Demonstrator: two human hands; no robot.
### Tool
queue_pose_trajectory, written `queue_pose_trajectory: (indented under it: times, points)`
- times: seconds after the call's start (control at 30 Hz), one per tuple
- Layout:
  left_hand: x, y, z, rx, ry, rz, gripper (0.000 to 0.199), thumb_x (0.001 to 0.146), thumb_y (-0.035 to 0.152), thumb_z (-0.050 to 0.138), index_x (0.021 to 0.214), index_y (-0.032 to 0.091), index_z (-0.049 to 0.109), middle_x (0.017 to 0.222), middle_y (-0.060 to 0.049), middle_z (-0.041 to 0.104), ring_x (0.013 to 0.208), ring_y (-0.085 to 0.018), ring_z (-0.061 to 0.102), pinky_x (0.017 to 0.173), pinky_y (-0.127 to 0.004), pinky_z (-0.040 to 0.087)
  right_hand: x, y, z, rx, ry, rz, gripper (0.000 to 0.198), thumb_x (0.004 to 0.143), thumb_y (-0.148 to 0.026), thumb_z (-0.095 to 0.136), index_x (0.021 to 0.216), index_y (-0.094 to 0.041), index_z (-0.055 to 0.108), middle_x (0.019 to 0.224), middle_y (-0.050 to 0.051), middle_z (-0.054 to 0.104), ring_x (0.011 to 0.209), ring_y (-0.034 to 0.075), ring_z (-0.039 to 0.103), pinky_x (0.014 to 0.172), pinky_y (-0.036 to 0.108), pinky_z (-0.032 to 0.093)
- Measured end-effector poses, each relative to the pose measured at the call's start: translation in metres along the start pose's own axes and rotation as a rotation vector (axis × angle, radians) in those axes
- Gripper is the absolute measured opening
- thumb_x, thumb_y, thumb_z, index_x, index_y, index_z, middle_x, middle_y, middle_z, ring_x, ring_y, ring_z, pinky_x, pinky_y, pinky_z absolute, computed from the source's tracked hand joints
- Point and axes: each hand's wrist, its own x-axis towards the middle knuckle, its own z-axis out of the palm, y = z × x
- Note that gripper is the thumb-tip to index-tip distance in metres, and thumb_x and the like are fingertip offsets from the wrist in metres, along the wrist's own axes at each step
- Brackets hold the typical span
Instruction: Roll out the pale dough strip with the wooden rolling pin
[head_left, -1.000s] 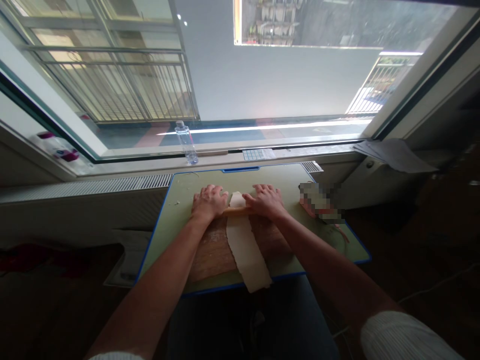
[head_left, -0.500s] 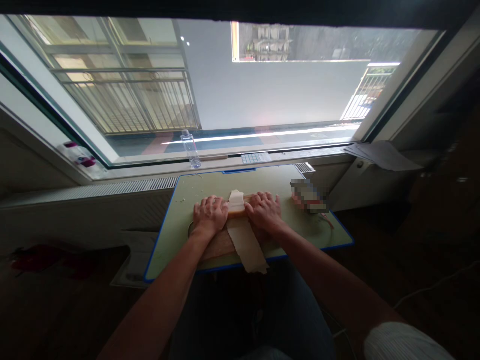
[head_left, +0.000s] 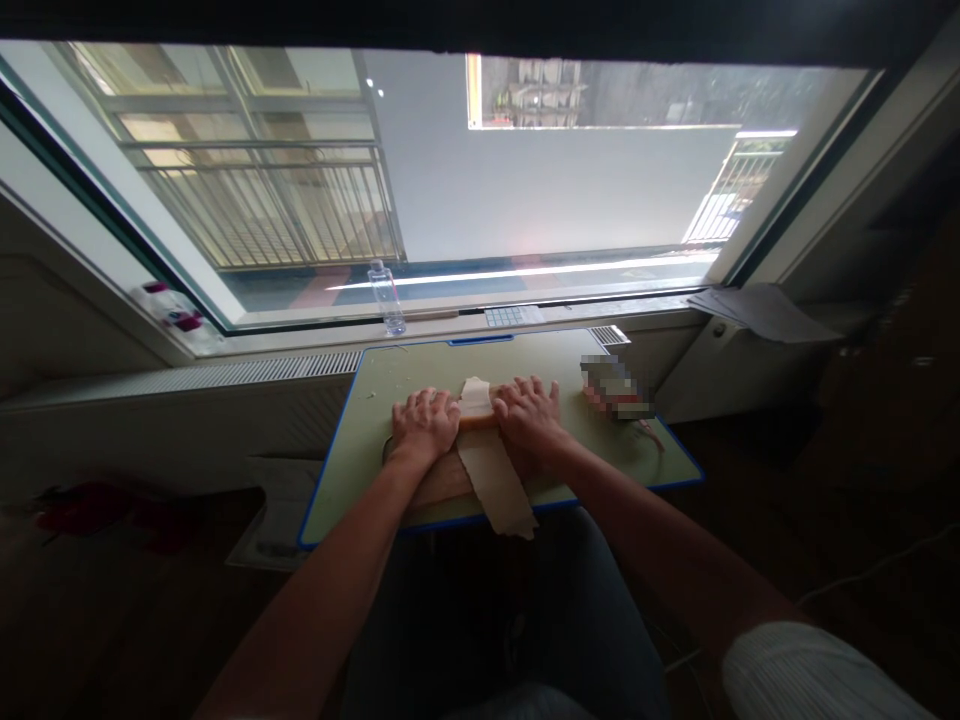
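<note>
A wooden rolling pin (head_left: 478,423) lies crosswise over a long pale strip of dough (head_left: 496,485) with ragged edges. My left hand (head_left: 425,422) is on the pin's left end and my right hand (head_left: 529,412) on its right end, both palms down, with the fingers reaching over the far side. The hands cover most of the pin. Beneath the dough is a wooden board (head_left: 444,482), partly hidden by my hands. The strip's near end reaches over the board's front edge, and its far end shows just beyond the pin.
The board rests on a small green table (head_left: 352,450) with a blue rim. A blurred-out object (head_left: 616,387) lies at its right, and small crumbs (head_left: 372,393) at its left. On the windowsill stand a clear bottle (head_left: 387,300) and a purple-capped bottle (head_left: 171,306). Papers (head_left: 765,312) lie farther right.
My view has shifted slightly. Both hands and the rolling pin appear a touch farther from me; the dough strip lies almost the same.
</note>
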Motion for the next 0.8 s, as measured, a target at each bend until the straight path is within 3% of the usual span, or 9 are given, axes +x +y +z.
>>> queue_pose_trajectory:
  times: [0.4,0.8]
  points:
    - [0.062,-0.009,0.004,-0.102,-0.167,-0.037,0.060,0.102,0.058,0.038,0.152,0.032,0.057,0.166,-0.011,0.050,0.151,-0.036,0.045,0.124,-0.063,0.033,0.064,0.007,0.007,0.082,-0.151,0.090,0.069,0.104,-0.067,0.039,0.157,-0.027,0.056,0.165,0.012,0.052,0.149,0.036,0.043,0.122,0.060,0.032]
    - [0.098,-0.014,0.011,-0.097,-0.181,-0.044,0.059,0.103,0.058,0.040,0.148,0.027,0.060,0.158,-0.014,0.058,0.143,-0.034,0.054,0.120,-0.055,0.042,0.102,0.009,0.009,0.145,-0.179,0.125,0.073,0.100,-0.069,0.046,0.154,-0.021,0.057,0.159,0.015,0.058,0.145,0.035,0.049,0.120,0.055,0.035]
